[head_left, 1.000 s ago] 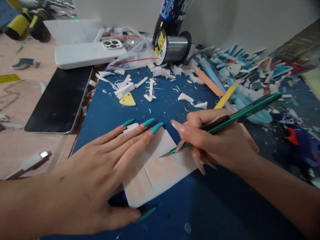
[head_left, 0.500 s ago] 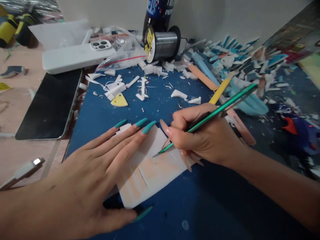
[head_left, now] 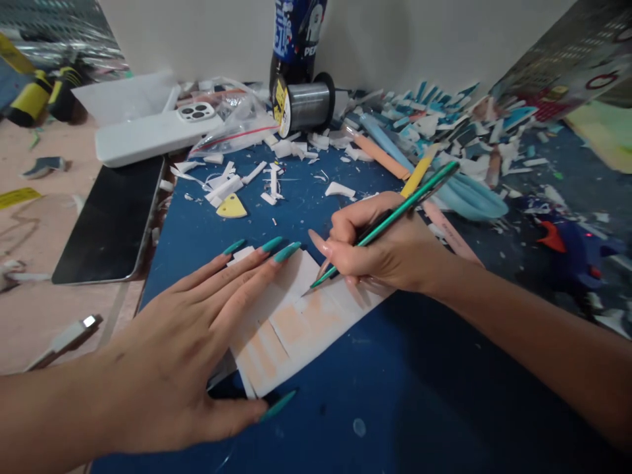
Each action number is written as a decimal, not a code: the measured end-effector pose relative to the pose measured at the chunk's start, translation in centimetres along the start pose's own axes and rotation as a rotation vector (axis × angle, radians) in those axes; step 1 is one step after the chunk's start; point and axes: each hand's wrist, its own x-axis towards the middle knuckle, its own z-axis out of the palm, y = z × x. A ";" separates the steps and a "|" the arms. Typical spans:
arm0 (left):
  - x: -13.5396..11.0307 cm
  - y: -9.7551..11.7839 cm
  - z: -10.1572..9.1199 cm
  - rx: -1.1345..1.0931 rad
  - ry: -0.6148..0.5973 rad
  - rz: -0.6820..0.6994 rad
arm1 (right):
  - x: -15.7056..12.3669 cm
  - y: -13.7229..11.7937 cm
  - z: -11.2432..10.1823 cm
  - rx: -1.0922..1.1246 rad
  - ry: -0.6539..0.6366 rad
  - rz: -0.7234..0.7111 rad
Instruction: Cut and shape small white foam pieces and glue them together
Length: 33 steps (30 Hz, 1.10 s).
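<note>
My left hand (head_left: 182,349) lies flat with its fingers stretched out, pressing on a white sheet (head_left: 316,342) with pale orange patches and short dark lines like slits. Its long nails are teal, and the thumb rests at the sheet's near edge. Closed in a pen grip, my right hand (head_left: 380,247) holds a slim metallic green pen-shaped tool (head_left: 395,220). The tool slants up to the right, and its thin grey tip meets the sheet around the middle. Whether that tip is a blade or a writing point, I cannot tell.
White scraps (head_left: 227,184) and a yellow triangular piece (head_left: 232,206) lie on the blue mat (head_left: 336,421). Behind stand a wire spool (head_left: 309,105) and a Pepsi bottle (head_left: 299,39). A phone (head_left: 153,131), black tablet-like slab (head_left: 111,220) and cable (head_left: 64,342) are left, a blue tool (head_left: 580,247) right.
The camera view has shifted slightly, so the background sits further left at the right side. The tool's tip stays near the same slit; both hands keep their grip and pose.
</note>
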 end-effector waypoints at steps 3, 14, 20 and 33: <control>0.1 0.1 0.0 0.001 -0.020 0.005 | 0.1 0.2 -0.3 0.026 -0.047 -0.001; 0.1 0.0 -0.3 -0.061 -0.083 -0.041 | -0.1 -0.4 -0.9 0.052 -0.087 0.024; 0.0 0.0 -0.3 -0.029 -0.115 -0.045 | -0.1 -0.2 -0.9 0.071 -0.069 0.013; -0.1 0.1 -0.2 0.018 -0.109 -0.038 | -0.3 0.3 -1.4 0.087 -0.086 -0.017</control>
